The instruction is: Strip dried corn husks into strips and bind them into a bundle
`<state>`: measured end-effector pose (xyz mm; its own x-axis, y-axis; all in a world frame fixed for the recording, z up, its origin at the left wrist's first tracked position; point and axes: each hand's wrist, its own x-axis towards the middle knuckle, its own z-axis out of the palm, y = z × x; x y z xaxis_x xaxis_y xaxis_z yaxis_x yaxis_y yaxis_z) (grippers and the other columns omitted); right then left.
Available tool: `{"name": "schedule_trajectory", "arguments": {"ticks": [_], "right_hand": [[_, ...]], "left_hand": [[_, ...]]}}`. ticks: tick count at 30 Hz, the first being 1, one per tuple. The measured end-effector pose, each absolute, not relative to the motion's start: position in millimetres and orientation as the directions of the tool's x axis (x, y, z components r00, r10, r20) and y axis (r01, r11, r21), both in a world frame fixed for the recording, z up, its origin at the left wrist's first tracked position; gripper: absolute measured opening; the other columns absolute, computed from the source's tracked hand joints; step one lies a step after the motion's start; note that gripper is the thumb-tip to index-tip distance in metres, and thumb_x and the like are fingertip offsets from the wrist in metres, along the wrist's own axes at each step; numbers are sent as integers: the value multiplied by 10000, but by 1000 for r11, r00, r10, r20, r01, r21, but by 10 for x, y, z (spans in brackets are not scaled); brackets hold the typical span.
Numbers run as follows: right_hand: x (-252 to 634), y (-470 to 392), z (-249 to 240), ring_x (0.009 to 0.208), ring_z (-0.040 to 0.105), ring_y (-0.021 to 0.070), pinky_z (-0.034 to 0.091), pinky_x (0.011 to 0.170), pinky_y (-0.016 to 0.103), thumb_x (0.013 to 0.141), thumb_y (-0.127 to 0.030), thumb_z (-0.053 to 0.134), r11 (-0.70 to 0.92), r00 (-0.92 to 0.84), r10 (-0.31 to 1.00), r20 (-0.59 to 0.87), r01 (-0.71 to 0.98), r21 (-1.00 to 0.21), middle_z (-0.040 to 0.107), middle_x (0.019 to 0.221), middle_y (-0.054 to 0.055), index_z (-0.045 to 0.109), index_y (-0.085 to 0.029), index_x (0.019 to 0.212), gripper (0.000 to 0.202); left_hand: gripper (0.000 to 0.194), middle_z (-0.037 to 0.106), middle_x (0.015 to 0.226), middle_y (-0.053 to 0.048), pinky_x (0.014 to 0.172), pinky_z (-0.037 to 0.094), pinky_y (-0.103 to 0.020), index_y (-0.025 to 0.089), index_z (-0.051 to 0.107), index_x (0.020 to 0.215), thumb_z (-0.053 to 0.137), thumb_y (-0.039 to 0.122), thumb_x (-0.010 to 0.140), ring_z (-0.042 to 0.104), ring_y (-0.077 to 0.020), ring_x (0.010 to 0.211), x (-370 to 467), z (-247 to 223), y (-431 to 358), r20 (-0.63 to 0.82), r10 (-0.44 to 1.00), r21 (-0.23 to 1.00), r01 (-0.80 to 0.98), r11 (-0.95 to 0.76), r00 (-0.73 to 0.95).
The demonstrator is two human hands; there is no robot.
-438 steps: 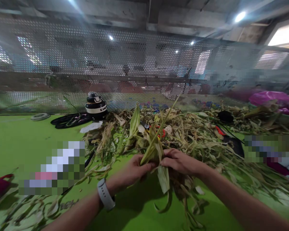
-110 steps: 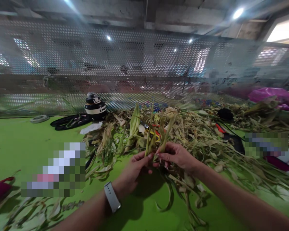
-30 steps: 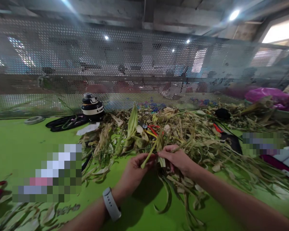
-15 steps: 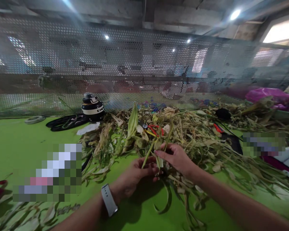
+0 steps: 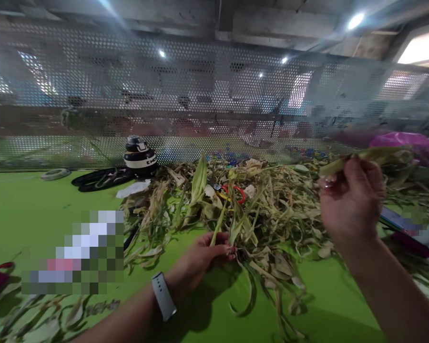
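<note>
My left hand (image 5: 203, 252), with a pale watch band at the wrist, pinches a bunch of green husk strips (image 5: 220, 224) just above the table. Long strips hang from its fingertips onto the green surface. Up at the right, my right hand (image 5: 353, 205) is closed on a corn husk (image 5: 334, 166), which sticks out to both sides of the fingers. Behind my left hand spreads a heap of dried corn husks (image 5: 286, 200). One broad green husk (image 5: 198, 183) stands up out of that heap. Scissors with red handles (image 5: 239, 192) lie among the husks.
A dark drinking bottle (image 5: 140, 159) with a white band stands at the back left, beside a black coiled strap (image 5: 96, 180). A perforated metal screen (image 5: 200, 95) runs behind the table. At the far right are a pink plastic bag (image 5: 400, 139) and a partly blurred phone-like object.
My right hand has left the bunch and moved up and to the right, with a corn husk in it. The left hand has stayed in place, still pinching the strips.
</note>
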<state>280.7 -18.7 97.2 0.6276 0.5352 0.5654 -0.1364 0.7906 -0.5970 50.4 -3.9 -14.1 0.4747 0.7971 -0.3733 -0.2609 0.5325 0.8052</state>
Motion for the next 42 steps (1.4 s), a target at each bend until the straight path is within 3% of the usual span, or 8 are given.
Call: {"name": "schedule_trajectory", "arguments": {"ticks": [3,5,8,24,30,34,39,42], "right_hand": [[2670,-266,854,485,474,49,370,440,172,716,-220,664,581,406,781,473,-199,-789,562,624,-68,583,-209,699,83],[2474,-276,631,492,498,69,393,440,191,707,-284,678,187,10,982,187,-98,-977,579,627,-40,586,-187,687,135],[2193,-223,254,507,524,87,430,473,212,691,-378,676,8,-211,978,-4,56,-998,586,624,-20,574,-158,684,242],[2137,-160,-78,572,497,110,399,529,208,774,-359,589,204,-75,979,191,444,-872,537,614,-21,554,-170,716,200],[2140,-139,-50,545,502,103,401,499,212,740,-359,621,124,-71,992,107,332,-935,561,634,-18,579,-166,737,198],[2403,12,201,459,452,72,349,415,192,699,-333,646,43,229,971,68,114,-993,539,598,-38,571,-167,745,188],[2605,-5,518,385,334,56,261,374,180,753,-289,590,498,578,693,432,50,-866,422,508,-88,487,-218,772,126],[2406,-186,459,454,426,86,335,431,201,792,-331,562,532,290,747,599,281,-799,481,554,-49,539,-226,822,111]], "left_hand": [[209,667,711,-14,649,516,-205,148,622,760,745,113,595,617,-102,618,516,-139,-48,-342,809,803,-299,516,477],[218,675,707,-20,628,510,-200,144,629,773,750,120,593,613,-98,595,521,-132,-52,-330,813,796,-320,513,480],[268,683,687,-29,606,505,-211,137,646,813,766,136,573,614,-109,573,520,-115,-56,-343,796,784,-315,535,499],[145,645,635,11,705,523,-301,187,650,790,668,136,655,614,-134,613,494,-63,-84,-349,783,738,-364,568,514],[271,670,722,-5,649,505,-226,154,650,794,787,184,562,603,-104,617,493,-94,-71,-301,789,808,-295,510,536],[296,688,717,-30,634,504,-229,139,635,796,795,187,551,629,-129,636,495,-113,-69,-309,781,807,-285,517,542],[253,699,738,-44,597,486,-198,145,613,774,774,164,579,618,-108,604,515,-112,-76,-328,774,779,-308,546,541],[224,693,760,-41,630,489,-220,148,630,777,761,182,599,627,-133,669,539,-140,-80,-300,794,819,-284,499,529]]}}
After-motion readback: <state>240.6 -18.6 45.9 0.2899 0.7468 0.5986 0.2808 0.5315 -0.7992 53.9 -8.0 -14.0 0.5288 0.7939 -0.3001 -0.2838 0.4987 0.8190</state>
